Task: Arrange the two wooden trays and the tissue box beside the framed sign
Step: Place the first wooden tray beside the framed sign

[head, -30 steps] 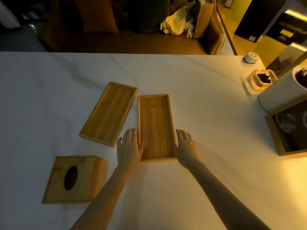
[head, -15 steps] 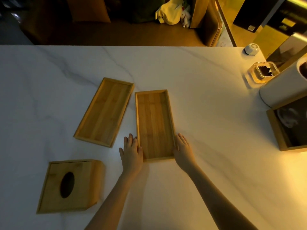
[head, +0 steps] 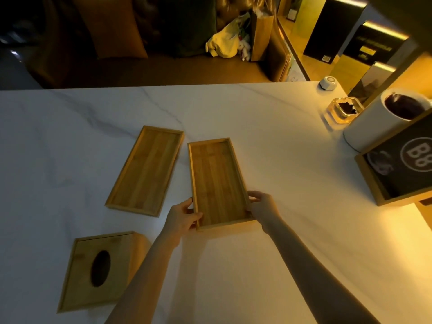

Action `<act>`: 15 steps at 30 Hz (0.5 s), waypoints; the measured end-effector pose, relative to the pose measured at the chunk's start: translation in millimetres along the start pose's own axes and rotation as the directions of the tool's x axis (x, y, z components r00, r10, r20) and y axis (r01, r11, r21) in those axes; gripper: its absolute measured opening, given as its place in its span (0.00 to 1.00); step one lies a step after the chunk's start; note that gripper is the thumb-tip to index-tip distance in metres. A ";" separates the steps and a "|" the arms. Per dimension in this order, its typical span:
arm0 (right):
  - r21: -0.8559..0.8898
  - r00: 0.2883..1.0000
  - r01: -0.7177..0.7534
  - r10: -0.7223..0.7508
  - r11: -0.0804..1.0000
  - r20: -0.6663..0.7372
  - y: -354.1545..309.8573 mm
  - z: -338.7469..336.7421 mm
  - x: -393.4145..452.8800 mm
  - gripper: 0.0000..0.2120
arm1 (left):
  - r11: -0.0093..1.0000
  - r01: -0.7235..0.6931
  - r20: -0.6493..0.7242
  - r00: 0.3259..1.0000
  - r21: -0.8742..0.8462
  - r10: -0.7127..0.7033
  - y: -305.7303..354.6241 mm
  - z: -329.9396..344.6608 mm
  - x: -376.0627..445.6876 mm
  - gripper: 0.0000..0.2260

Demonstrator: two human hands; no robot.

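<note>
Two shallow wooden trays lie on the white marble table. The right tray is gripped at its near end by both hands: my left hand on its left rim, my right hand on its right rim. Its near end looks slightly lifted. The left tray lies untouched, angled, just beside it. A wooden tissue box with an oval slot sits at the near left. The framed sign, dark with a round logo in a wooden frame, stands at the right edge.
A white paper roll stands behind the sign. Farther back sit a glass ashtray and a small white hexagonal object. Beyond the table's far edge are a sofa and a bag.
My hands went from lying flat beside the right tray to gripping its near end on both rims. The tray has turned slightly, its near end shifted right.
</note>
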State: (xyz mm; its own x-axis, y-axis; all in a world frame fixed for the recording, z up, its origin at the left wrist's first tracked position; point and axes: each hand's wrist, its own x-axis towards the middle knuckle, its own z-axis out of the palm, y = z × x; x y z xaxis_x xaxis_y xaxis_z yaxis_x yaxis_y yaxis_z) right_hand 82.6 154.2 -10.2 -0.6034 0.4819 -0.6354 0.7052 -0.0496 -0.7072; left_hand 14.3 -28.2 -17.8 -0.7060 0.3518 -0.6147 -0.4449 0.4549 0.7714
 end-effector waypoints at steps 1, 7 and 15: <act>-0.007 1.000 0.010 -0.010 1.000 0.011 -2.2 -2.2 -2.4 0.18 | 1.000 0.008 0.016 1.000 -0.025 -0.007 1.0 -3.1 -2.1 0.22; -0.024 0.990 0.123 -0.121 0.992 0.070 -7.3 -20.3 -17.5 0.18 | 0.996 0.005 0.079 0.997 -0.094 0.002 13.9 -11.7 -11.6 0.21; 0.079 0.965 0.255 -0.259 0.964 0.036 -7.3 -65.2 -28.0 0.19 | 0.981 -0.178 0.030 0.983 -0.071 0.181 51.1 20.1 -29.4 0.24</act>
State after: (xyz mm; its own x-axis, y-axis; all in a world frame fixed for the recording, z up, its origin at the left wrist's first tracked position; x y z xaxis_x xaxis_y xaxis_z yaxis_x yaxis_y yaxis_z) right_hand 118.6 198.2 33.0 -0.7781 0.4469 -0.4414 0.4961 0.0063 -0.8682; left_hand 23.4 1.1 36.4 -0.7579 0.4527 -0.4698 -0.3497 0.3259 0.8783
